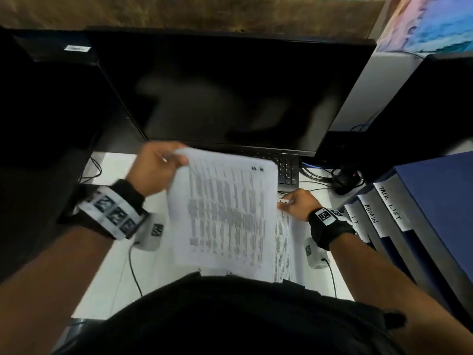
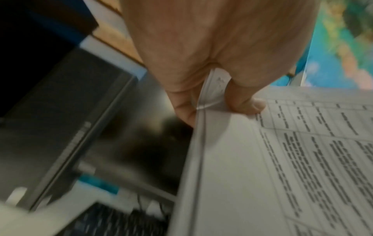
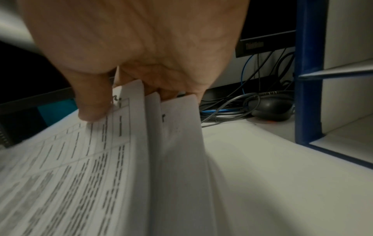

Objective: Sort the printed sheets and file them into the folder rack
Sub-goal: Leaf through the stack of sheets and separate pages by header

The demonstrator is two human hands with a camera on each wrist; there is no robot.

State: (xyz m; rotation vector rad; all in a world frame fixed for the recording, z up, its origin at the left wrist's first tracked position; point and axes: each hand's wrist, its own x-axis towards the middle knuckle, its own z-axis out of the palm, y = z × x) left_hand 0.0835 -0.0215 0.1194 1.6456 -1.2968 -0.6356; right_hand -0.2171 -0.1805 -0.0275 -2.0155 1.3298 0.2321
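- Sheets [image 1: 225, 213] are sitting over the white desk [image 1: 122, 265], in front of the dark monitor [image 1: 230, 93]; I am watching both hands work the stack.
- Left hand [image 1: 156, 165] is pinching the far-left corner of the top printed sheet and holding it raised off the rest; on the left wrist view the thumb is lying on the printed face with fingers [image 2: 185, 110] curled underneath.
- Right hand [image 1: 297, 203] is gripping the right edge of the remaining sheets; the right wrist view shows several page edges fanned between thumb and fingers [image 3: 92, 108].
- Folder rack [image 1: 419, 213] is standing just right of the right wrist, tabs reading TASK LIST, ADMIN and a third I cannot read fully.
- I am judging this as the sorting step; nothing I can see is filed yet.
- Risk: the fanned pages are looking loosely held, so a page could be slipping free and dropping toward the cables [image 3: 232, 105] and mouse [image 3: 270, 110].
- Risk: the lifted sheet is held by one corner only, so it could be creasing or folding.
- Risk: print is blurred here, so I am expecting misfiling if the heading is not read before choosing a tab.
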